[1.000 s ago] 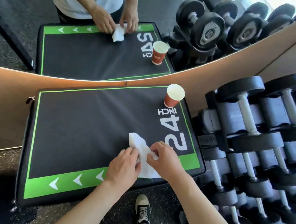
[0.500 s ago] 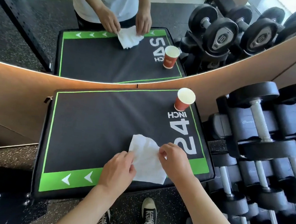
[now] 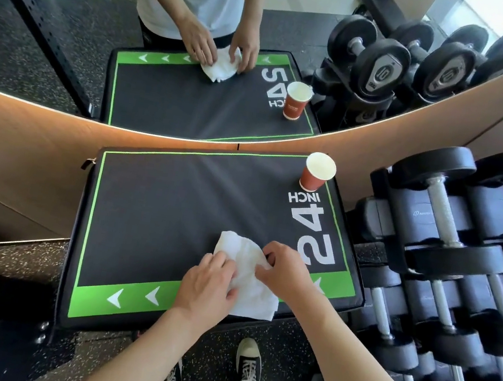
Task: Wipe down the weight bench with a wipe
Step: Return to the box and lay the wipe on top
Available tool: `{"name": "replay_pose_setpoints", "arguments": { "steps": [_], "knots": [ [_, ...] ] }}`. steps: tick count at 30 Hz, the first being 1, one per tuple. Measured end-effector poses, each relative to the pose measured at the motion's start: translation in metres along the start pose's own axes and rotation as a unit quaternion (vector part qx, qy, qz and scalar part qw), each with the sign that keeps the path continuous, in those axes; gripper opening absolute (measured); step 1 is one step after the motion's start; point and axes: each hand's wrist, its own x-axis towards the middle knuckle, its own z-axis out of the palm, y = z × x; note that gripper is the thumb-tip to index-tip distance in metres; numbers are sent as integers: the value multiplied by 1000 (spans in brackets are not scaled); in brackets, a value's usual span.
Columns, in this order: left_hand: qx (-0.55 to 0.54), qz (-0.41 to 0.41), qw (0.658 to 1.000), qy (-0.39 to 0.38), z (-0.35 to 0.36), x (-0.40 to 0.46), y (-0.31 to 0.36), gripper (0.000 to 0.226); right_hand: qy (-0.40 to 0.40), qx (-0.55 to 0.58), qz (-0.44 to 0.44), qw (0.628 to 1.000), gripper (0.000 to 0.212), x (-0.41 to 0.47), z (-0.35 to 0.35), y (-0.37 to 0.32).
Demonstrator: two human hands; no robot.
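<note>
A black padded bench top (image 3: 158,208) with green borders, white arrows and "24 INCH" lettering fills the middle of the view. A white wipe (image 3: 246,275) lies spread on its near right part, reaching over the green front strip. My left hand (image 3: 208,285) holds the wipe's left edge, its fingers curled onto the cloth. My right hand (image 3: 283,271) pinches the wipe's right edge between thumb and fingers.
A red paper cup (image 3: 316,172) stands upright at the bench's far right corner. A rack of black dumbbells (image 3: 450,255) sits close on the right. A curved mirror (image 3: 200,50) behind the bench reflects the scene. My shoes (image 3: 246,367) are on the speckled floor below.
The wipe has gone from bunched to spread flat on the bench. Both hands moved slightly apart along its edges, then closed in on it again. The view shifted leftward.
</note>
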Motion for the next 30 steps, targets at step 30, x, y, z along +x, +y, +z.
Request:
{"name": "replay_pose_setpoints", "arguments": {
  "steps": [30],
  "knots": [
    [41, 41, 997, -41, -13, 74, -9, 43, 119, -5, -1, 993, 37, 0, 8, 13]
  ]
}}
